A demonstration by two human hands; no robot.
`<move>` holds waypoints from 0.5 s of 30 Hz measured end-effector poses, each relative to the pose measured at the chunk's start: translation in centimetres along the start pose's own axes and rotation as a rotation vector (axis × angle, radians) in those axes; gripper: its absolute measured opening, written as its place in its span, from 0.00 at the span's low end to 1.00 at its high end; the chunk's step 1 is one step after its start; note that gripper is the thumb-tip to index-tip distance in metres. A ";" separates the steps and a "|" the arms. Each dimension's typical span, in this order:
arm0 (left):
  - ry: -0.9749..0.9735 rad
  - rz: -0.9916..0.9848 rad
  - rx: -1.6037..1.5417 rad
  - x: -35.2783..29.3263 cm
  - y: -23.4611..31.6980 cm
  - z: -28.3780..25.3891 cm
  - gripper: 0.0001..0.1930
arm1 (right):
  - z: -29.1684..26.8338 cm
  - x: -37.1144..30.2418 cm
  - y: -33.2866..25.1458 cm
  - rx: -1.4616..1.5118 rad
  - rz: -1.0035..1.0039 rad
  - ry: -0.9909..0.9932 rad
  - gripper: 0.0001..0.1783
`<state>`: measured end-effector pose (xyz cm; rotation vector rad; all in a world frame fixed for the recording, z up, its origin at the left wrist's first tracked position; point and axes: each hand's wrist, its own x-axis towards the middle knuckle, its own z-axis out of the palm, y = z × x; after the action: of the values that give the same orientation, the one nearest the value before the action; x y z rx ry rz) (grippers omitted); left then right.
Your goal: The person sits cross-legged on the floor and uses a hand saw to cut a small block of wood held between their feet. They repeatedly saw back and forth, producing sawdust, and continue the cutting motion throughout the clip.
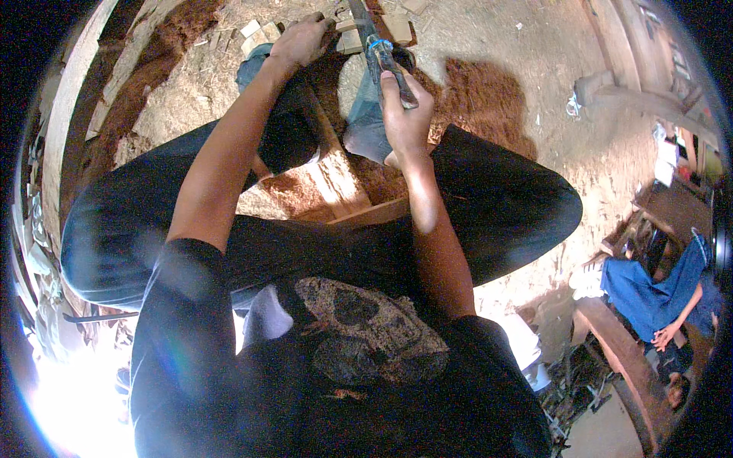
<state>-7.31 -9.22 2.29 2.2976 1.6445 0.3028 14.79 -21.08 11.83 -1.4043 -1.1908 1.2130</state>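
My right hand (408, 114) is closed round the handle of a long, dark, narrow tool (379, 57) with a blue band. The tool points away from me, past the picture's upper edge, so its kind does not show. To its left, my left hand (304, 42) is bent at the fingers and turned down beside small pale wood blocks (349, 38). Whatever those fingers grip is hidden. A narrow wooden bar (324, 126) runs between my spread knees, below the hands.
Wood offcuts (259, 34) and reddish sawdust (489, 99) lie on the ground ahead. Long timbers (80, 69) line the left side. At the lower right, another person in blue trousers (649, 286) is near a thick wooden beam (622, 366).
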 end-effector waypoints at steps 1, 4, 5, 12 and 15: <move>0.025 0.014 0.044 0.0 0.0 0.2 0.18 | 0.1 0.0 -0.1 0.000 -0.019 0.003 0.15; 0.068 0.050 0.197 -0.1 0.2 0.4 0.19 | 0.2 0.0 -0.1 -0.010 -0.036 0.015 0.16; 0.062 0.059 0.261 -0.1 0.3 0.5 0.21 | 0.2 0.1 0.0 -0.016 -0.036 0.020 0.16; 0.027 -0.117 0.296 1.4 3.4 0.9 0.23 | 0.0 0.2 0.8 -0.053 -0.016 0.015 0.18; 0.069 -0.068 0.334 1.5 2.5 2.0 0.21 | 0.1 0.2 0.9 -0.045 -0.005 0.014 0.18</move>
<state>-3.92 -8.81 1.34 2.4819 1.9288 0.0984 14.81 -21.00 10.92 -1.4399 -1.2179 1.1782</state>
